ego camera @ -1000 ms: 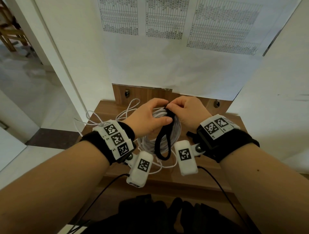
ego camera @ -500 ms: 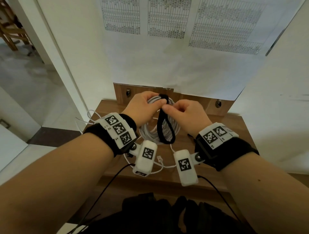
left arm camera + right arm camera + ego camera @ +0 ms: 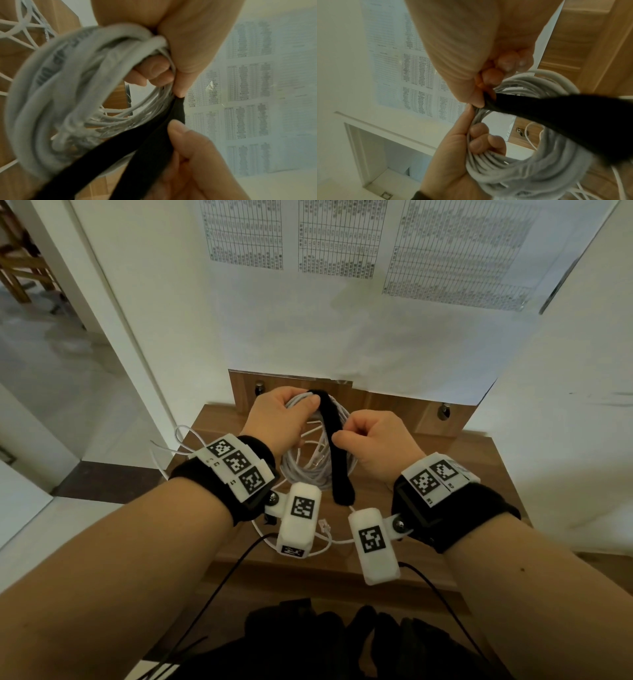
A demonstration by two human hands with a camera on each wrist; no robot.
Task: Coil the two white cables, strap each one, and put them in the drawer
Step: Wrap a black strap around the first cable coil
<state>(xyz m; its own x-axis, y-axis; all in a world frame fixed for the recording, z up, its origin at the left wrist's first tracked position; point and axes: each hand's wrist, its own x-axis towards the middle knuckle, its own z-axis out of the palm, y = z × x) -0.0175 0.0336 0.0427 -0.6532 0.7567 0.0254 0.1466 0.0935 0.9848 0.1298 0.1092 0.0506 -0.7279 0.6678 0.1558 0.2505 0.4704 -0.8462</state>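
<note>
A coiled white cable [image 3: 308, 470] is held upright above the wooden table [image 3: 479, 474]. My left hand [image 3: 308, 405] grips the top of the coil, thumb pressing on it. A black strap [image 3: 337, 467] lies over the top of the coil and hangs down its front, doubled. My right hand [image 3: 339, 436] pinches the strap partway down, just right of the coil. In the left wrist view the coil [image 3: 51, 94] and strap [image 3: 137, 148] are close and blurred. In the right wrist view thumb and finger pinch the strap [image 3: 556, 115] in front of the coil [image 3: 522, 169]. A second, loose white cable [image 3: 181, 440] lies on the table.
A wooden back panel [image 3: 394, 409] with two metal knobs stands against the wall, under taped paper sheets [image 3: 342, 320]. Loose cable and a plug end [image 3: 323, 525] lie near the table's front edge. A doorway opens at the left.
The coil has been lifted higher and farther back. My right hand has slid down the strap away from my left hand, pulling the hanging loop flat and straight.
</note>
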